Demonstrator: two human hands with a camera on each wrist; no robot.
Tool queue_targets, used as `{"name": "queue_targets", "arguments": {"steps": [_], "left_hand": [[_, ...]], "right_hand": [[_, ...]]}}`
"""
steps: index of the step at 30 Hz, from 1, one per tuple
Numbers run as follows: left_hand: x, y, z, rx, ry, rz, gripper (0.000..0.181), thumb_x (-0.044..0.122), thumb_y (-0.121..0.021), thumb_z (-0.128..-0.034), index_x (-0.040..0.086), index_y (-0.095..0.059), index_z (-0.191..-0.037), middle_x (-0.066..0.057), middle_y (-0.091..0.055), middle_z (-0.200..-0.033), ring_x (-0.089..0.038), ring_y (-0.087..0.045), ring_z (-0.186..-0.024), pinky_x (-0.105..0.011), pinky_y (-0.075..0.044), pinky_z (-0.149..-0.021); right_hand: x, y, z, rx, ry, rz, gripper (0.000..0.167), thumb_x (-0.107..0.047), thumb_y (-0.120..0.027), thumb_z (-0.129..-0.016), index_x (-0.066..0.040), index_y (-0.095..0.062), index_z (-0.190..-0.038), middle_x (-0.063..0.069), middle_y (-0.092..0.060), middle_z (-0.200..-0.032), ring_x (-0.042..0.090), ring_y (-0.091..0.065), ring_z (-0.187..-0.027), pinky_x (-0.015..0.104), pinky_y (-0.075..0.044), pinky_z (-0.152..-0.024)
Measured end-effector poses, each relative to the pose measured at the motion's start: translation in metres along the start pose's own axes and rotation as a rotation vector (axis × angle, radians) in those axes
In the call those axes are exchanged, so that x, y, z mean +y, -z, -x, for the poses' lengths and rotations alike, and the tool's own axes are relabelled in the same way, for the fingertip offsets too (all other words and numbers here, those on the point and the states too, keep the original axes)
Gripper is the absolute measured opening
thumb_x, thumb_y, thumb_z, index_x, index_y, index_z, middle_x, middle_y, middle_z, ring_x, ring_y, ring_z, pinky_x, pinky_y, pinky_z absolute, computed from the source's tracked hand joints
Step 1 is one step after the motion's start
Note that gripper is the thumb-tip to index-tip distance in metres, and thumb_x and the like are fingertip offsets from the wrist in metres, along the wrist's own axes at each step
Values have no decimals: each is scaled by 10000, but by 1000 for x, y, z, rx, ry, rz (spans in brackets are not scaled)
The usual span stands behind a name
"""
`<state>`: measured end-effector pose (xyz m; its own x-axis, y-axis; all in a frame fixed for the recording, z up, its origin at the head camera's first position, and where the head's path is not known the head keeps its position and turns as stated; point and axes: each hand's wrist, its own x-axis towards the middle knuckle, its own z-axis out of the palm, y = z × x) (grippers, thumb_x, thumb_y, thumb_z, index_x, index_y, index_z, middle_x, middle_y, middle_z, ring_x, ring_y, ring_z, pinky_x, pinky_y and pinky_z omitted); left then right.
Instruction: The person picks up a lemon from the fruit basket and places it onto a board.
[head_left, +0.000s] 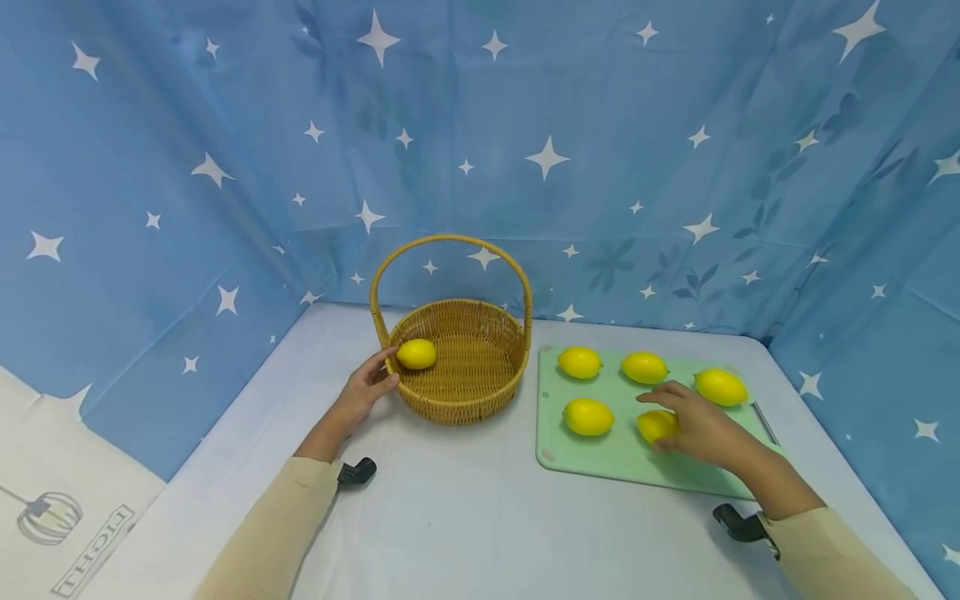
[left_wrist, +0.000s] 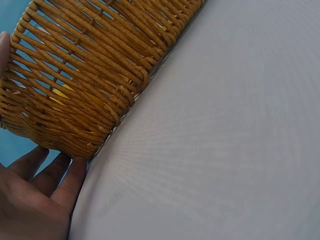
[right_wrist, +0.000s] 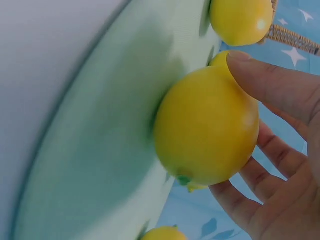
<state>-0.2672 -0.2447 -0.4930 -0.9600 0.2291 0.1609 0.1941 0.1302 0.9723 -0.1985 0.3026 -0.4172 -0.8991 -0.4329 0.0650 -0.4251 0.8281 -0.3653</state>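
A yellow lemon (head_left: 417, 354) lies inside a brown woven basket (head_left: 457, 412), at its left side. My left hand (head_left: 365, 389) rests against the basket's outer left wall, fingers spread; in the left wrist view the fingertips (left_wrist: 75, 172) touch it low down. On the green cutting board (head_left: 555, 450), my right hand (head_left: 701, 425) reaches over the front-row lemon (head_left: 656, 426) on the right. In the right wrist view the thumb (right_wrist: 275, 85) is along one side of this lemon (right_wrist: 207, 127), the loosely bent fingers at its far side. Whether they press on it is hard to tell.
Other lemons sit on the board: one front left (head_left: 588, 417), three behind, at left (head_left: 580, 362), middle (head_left: 644, 367) and right (head_left: 722, 387). The basket's tall handle (head_left: 450, 237) arches upward. A blue starred curtain (head_left: 480, 167) hangs behind the white table (head_left: 450, 517).
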Motion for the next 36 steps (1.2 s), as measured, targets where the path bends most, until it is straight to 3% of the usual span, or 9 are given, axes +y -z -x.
{"name": "queue_targets", "arguments": {"steps": [7, 13, 20, 29, 36], "left_hand": [[1, 1, 0, 8, 17, 1, 582, 206, -597, -990, 167, -351, -1516, -100, -250, -1578, -343, -321, -1387, -447, -343, -1081], [1, 3, -1, 6, 9, -10, 597, 220, -597, -990, 144, -336, -1522, -110, -242, -1579, -358, -319, -1385, -479, -336, -1081], [5, 1, 0, 4, 37, -1, 573, 145, -572, -1000, 142, -337, -1522, -117, -222, -1585, -367, -293, -1398, -479, -305, -1099], [0, 0, -2, 10, 29, -8, 559, 106, -543, -1008, 136, -328, -1524, -119, -222, -1586, -364, -301, -1394, -479, -321, -1091], [2, -1, -1, 23, 41, -9, 557, 146, -570, -1000, 173, -356, -1513, -108, -246, -1579, -354, -322, -1385, -470, -329, -1090]], "right_hand": [[-8, 5, -10, -49, 32, 15, 634, -121, -846, -742, -87, -590, -1321, 178, -498, -1321, 359, -553, -1079, 453, -525, -795], [-25, 5, -27, -64, 88, 47, 584, -159, -826, -778, -97, -600, -1313, 169, -504, -1332, 347, -555, -1106, 494, -511, -853], [-51, 5, -53, -84, 121, -18, 534, -270, -775, -849, -180, -584, -1340, 42, -524, -1317, 287, -525, -1171, 490, -479, -935], [-82, -1, -90, -82, 266, -9, 488, -253, -746, -880, -153, -589, -1331, 26, -541, -1283, 223, -543, -1126, 452, -482, -939], [-105, -9, -113, -93, 288, -48, 482, -249, -740, -886, -147, -589, -1332, 0, -538, -1282, 199, -530, -1140, 418, -485, -936]]}}
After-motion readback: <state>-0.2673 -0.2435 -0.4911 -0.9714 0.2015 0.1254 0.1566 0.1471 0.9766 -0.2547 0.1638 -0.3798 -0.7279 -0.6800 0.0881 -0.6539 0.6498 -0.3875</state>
